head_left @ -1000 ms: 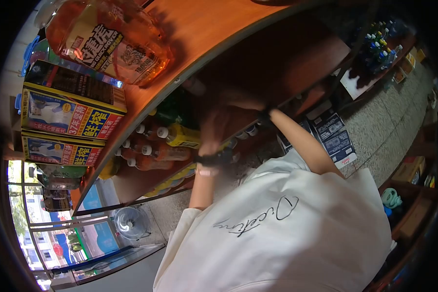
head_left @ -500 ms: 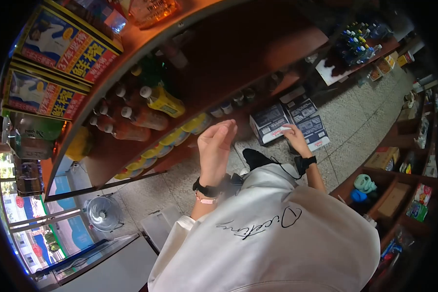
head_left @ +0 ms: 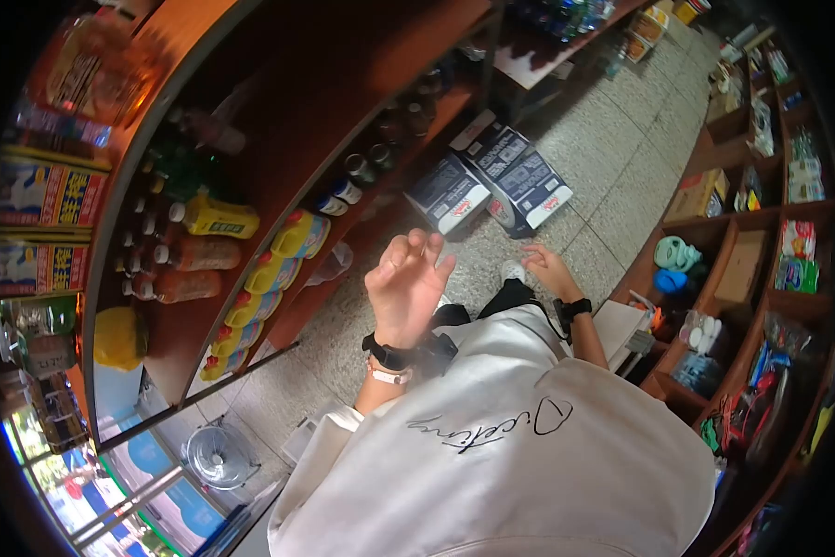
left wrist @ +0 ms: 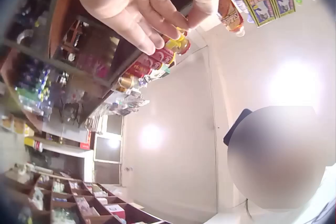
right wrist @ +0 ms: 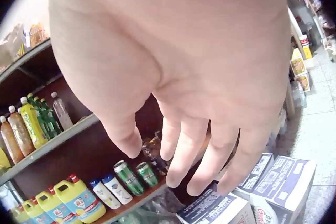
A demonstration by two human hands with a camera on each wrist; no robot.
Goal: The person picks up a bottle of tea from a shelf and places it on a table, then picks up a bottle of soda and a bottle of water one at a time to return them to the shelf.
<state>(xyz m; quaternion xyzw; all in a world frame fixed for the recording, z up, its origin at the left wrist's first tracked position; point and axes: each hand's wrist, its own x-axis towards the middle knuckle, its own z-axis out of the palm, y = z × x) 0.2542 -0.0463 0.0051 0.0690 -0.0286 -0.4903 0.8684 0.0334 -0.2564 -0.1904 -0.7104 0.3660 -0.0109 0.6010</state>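
My left hand is raised in front of the shelf unit with its fingers loosely bent and nothing in them. In its own wrist view the left hand hangs over a background of shelves and ceiling. To the right, my right hand is held low over the floor with relaxed fingers, also holding nothing. The right wrist view has the right hand before the lower shelf. Nearest it are dark blue and white cartons, green cans and yellow jugs.
On the shelf to the left stand a yellow bottle and orange drink bottles. A fan stands on the floor. Compartment shelves along the right hold a blue-green item and packets. Tiled floor runs between the shelves.
Both hands have drawn back from the shelf, where they were blurred a second ago. The left hand has since turned and its fingers spread. The view has swung toward the right-hand shelves.
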